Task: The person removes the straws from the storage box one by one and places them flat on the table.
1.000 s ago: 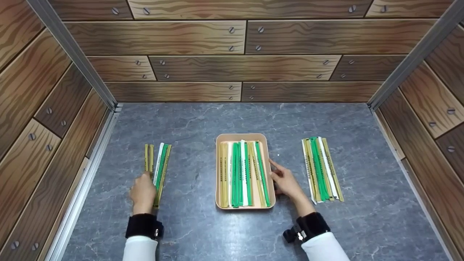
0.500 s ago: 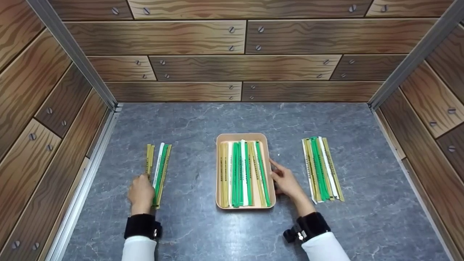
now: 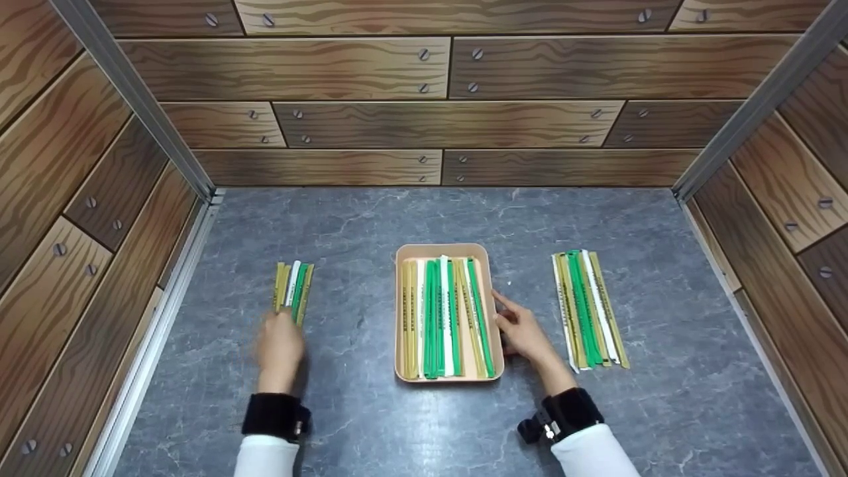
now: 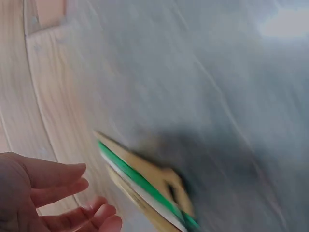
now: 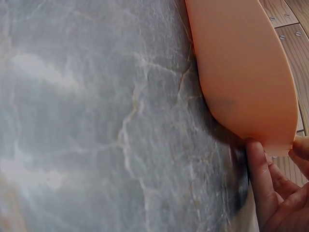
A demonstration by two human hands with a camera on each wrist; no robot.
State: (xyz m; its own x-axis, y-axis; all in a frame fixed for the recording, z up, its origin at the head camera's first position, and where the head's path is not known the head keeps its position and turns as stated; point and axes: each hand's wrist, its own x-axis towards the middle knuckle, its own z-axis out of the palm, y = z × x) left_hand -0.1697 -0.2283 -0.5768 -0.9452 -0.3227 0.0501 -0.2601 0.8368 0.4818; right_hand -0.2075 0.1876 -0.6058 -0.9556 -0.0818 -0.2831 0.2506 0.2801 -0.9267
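Note:
Slim straw-like sticks in printed gold, white and green wrappers [image 3: 301, 291] lie side by side at the left. My left hand [image 3: 281, 344] is over their near part, blurred and covering their near ends. In the left wrist view, the fingers [image 4: 63, 174] are relaxed and apart from the sticks [image 4: 140, 179]. My right hand [image 3: 525, 334] touches the right wall of a peach-coloured tray [image 3: 440, 250], with fingertips [image 5: 256, 150] against its lower edge in the right wrist view. Several similar sticks [image 3: 430, 318] lie lengthwise in the tray.
Another row of wrapped sticks [image 3: 586, 311] lies to the right of my right hand. The grey marbled tabletop [image 3: 358, 430] is bordered by wood-patterned walls [image 3: 437, 126] at the back and both sides.
My left hand has shifted right, and the two leftmost gold sticks have slid right against the white one, closing the gap. The right hand and tray have stayed put.

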